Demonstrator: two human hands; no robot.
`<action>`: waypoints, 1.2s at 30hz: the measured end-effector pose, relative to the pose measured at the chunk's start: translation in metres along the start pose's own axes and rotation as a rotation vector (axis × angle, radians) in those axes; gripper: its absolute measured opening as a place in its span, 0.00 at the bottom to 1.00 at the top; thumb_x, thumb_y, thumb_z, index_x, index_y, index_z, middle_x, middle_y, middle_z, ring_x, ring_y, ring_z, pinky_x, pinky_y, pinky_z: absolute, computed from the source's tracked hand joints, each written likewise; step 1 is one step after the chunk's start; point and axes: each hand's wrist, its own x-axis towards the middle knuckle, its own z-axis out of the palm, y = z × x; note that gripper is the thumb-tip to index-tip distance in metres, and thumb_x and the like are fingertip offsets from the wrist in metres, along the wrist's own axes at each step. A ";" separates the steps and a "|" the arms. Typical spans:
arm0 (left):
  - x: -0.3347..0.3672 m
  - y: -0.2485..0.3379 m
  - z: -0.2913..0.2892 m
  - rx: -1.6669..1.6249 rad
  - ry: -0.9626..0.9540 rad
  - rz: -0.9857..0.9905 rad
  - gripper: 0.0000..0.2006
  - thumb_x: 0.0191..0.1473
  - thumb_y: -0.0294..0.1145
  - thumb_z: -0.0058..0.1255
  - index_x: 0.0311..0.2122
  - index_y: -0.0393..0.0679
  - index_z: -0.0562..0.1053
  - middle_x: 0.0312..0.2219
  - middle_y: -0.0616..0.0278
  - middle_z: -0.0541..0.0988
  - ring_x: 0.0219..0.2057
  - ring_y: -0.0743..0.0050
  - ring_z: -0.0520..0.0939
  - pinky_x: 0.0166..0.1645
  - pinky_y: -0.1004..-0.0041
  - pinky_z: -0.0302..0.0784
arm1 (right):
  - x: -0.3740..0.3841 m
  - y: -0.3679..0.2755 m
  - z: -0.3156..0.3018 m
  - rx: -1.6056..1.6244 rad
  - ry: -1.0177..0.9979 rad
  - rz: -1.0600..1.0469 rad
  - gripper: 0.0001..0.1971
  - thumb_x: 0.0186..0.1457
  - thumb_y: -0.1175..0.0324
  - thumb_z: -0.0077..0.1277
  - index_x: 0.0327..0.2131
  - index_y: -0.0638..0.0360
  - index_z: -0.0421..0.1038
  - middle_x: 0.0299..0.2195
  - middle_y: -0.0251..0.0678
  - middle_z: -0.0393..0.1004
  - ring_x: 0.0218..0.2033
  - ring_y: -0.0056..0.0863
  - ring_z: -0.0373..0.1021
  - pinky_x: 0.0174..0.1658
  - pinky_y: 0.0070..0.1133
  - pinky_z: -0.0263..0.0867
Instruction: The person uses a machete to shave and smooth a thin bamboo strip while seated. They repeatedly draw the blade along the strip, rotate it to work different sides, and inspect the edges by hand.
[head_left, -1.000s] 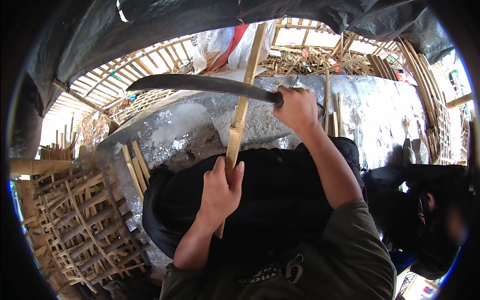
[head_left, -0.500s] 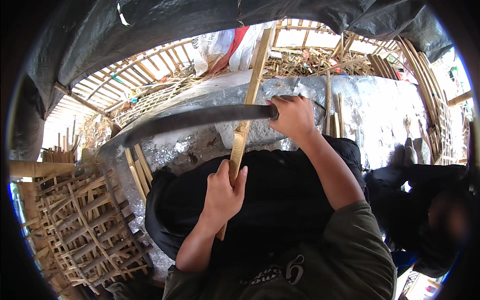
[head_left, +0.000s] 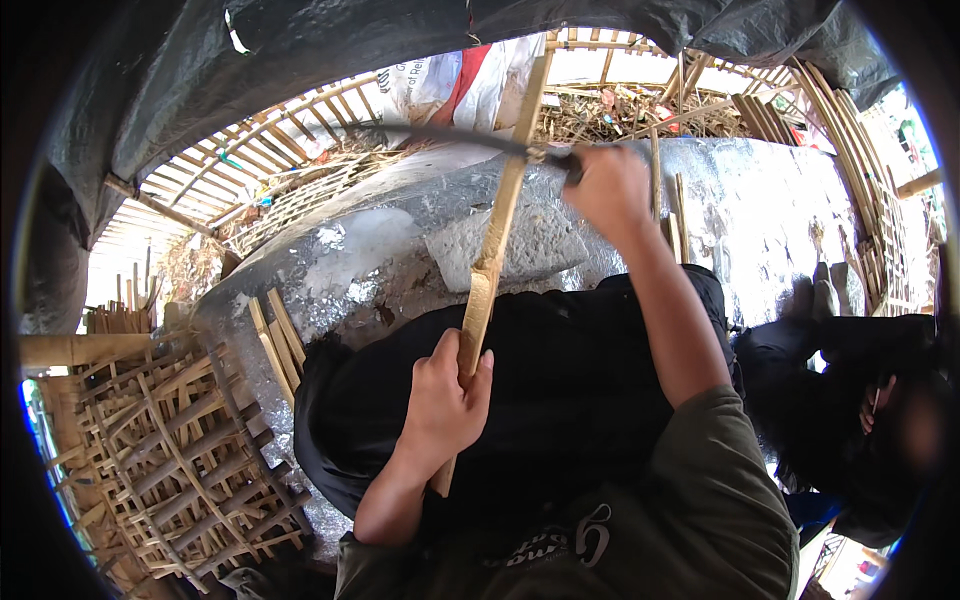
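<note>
Nearest you, your left hand (head_left: 445,405) is closed around the bamboo strip (head_left: 495,235), thumb along its right side; hold it firmly there, well on the near side of the edge. The strip slants from your lap toward the far side, leaning right, pale and straight-edged, with a rough, raised knot partway along. Go lighter at that knot, since its grain is probably harder. Guard your black-clad legs (head_left: 580,380) from the blade's line. Past them, a pitted, chunky grey stone block (head_left: 540,250) lies on a crinkled, silvery sheet (head_left: 770,220). Farther out, your right hand (head_left: 610,190) is wrapped around the handle of a long, dark knife (head_left: 465,137), whose thin blade crosses the strip toward the left; blur hides whether it bites. A shallow angle and even strokes should make the cleaner cut. Beyond, a slack white-and-red sack (head_left: 490,95) slumps left of dry, tangled scraps (head_left: 590,118), and a slatted bamboo fence (head_left: 270,122) curves behind.
</note>
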 end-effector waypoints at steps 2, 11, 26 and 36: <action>-0.001 0.002 0.003 -0.048 -0.020 -0.009 0.13 0.59 0.28 0.55 0.28 0.38 0.63 0.12 0.56 0.64 0.12 0.66 0.68 0.20 0.69 0.59 | 0.012 0.029 -0.001 0.032 0.051 0.144 0.08 0.42 0.68 0.58 0.29 0.54 0.80 0.24 0.45 0.79 0.28 0.46 0.77 0.36 0.37 0.74; 0.000 -0.007 0.002 -0.041 -0.063 -0.053 0.13 0.58 0.28 0.55 0.28 0.37 0.64 0.12 0.55 0.63 0.12 0.63 0.68 0.21 0.67 0.59 | 0.004 0.020 0.007 -0.010 -0.034 0.026 0.05 0.43 0.67 0.59 0.28 0.50 0.80 0.24 0.41 0.80 0.28 0.42 0.78 0.36 0.35 0.75; 0.008 -0.016 -0.001 -0.120 -0.183 -0.113 0.14 0.59 0.31 0.56 0.29 0.36 0.65 0.16 0.62 0.61 0.18 0.78 0.62 0.23 0.70 0.57 | 0.018 0.032 0.006 -0.066 -0.185 0.238 0.10 0.43 0.64 0.60 0.30 0.57 0.79 0.29 0.48 0.80 0.34 0.47 0.78 0.42 0.38 0.75; -0.006 -0.008 -0.009 -0.103 -0.218 -0.076 0.13 0.60 0.31 0.55 0.30 0.37 0.65 0.17 0.61 0.63 0.18 0.78 0.63 0.23 0.69 0.58 | 0.033 0.091 0.011 -0.054 -0.058 0.528 0.12 0.47 0.62 0.57 0.33 0.59 0.80 0.33 0.49 0.81 0.39 0.47 0.79 0.45 0.37 0.74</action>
